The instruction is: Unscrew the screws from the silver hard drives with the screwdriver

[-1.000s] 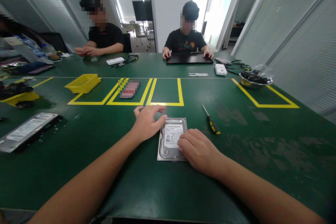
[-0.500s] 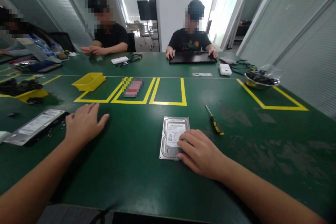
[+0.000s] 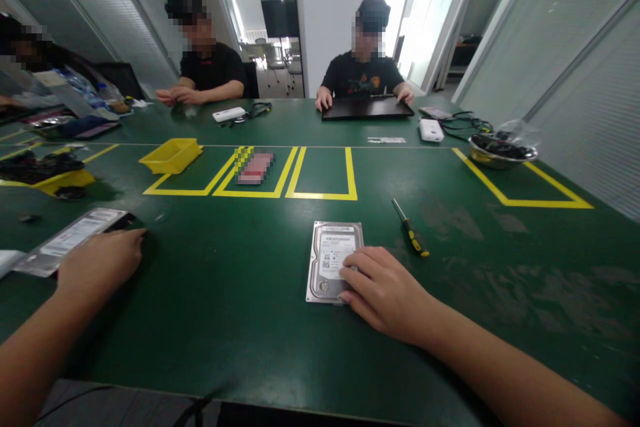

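A silver hard drive (image 3: 327,253) lies label up on the green table in front of me. My right hand (image 3: 377,283) rests over its right side, fingers on the top face and thumb at the lower edge. To its right lies a screwdriver (image 3: 413,237) with a black and yellow handle. My left hand (image 3: 103,257) is low at the left, beside a flat silver case (image 3: 70,240) with a white label, covering the spot where small bits lay. Its fingers are mostly hidden behind the back of the hand.
Yellow tape squares (image 3: 323,197) mark the table, one around a pixelated red item (image 3: 256,168). Nearby stand a yellow bin (image 3: 171,155), a yellow tray (image 3: 63,183) of black parts and a metal bowl (image 3: 503,152) of dark pieces. Across sits a person holding a black panel (image 3: 367,108).
My left hand has moved left and down, from beside the silver case to over the small bits near it. My right hand stays on the hard drive.
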`<state>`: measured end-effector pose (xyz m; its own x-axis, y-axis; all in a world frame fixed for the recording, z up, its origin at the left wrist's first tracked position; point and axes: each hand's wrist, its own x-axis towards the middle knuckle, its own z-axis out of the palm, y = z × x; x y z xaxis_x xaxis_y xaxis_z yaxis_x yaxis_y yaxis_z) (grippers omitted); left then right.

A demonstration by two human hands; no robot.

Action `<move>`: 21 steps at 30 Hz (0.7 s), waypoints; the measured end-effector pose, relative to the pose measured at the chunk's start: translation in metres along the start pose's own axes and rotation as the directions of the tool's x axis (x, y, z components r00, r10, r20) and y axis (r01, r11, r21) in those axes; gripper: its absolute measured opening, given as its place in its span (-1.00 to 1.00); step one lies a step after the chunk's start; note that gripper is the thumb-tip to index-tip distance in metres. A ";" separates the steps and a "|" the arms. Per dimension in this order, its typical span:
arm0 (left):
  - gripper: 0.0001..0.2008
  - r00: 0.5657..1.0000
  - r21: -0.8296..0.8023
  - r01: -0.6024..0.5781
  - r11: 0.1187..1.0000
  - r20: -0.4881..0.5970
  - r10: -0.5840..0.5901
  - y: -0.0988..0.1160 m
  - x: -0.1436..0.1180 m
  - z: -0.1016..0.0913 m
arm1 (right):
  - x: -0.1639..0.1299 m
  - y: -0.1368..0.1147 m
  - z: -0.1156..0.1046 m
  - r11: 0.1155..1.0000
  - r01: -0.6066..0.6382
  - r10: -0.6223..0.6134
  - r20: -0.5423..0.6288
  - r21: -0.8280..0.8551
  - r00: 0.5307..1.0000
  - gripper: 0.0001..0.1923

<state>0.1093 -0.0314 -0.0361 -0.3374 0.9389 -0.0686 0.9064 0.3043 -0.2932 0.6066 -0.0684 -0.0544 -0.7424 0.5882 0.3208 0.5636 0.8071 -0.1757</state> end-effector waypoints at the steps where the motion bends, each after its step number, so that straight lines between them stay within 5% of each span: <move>1: -0.41 1.000 0.026 0.011 1.000 0.008 -0.012 0.001 0.000 -0.002 | 0.000 0.000 0.000 1.000 0.001 -0.001 -0.003 0.001 1.000 -0.75; 7: -0.44 0.999 0.108 0.008 0.994 -0.049 -0.003 -0.002 0.005 -0.006 | 0.000 0.001 0.001 1.000 0.003 -0.002 -0.005 0.015 1.000 -0.74; 11: -0.43 0.995 0.010 -0.002 1.000 -0.096 0.003 -0.010 0.011 -0.005 | 0.001 0.001 0.000 1.000 -0.007 0.007 -0.001 0.016 1.000 -0.74; 21: -0.50 0.998 0.004 0.000 1.000 -0.067 0.000 -0.009 0.015 -0.010 | 0.000 0.000 0.001 1.000 -0.009 0.009 0.005 0.012 1.000 -0.73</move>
<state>0.0991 -0.0185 -0.0251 -0.3196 0.9475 -0.0051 0.9052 0.3037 -0.2972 0.6060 -0.0679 -0.0555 -0.7395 0.5954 0.3141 0.5655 0.8026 -0.1900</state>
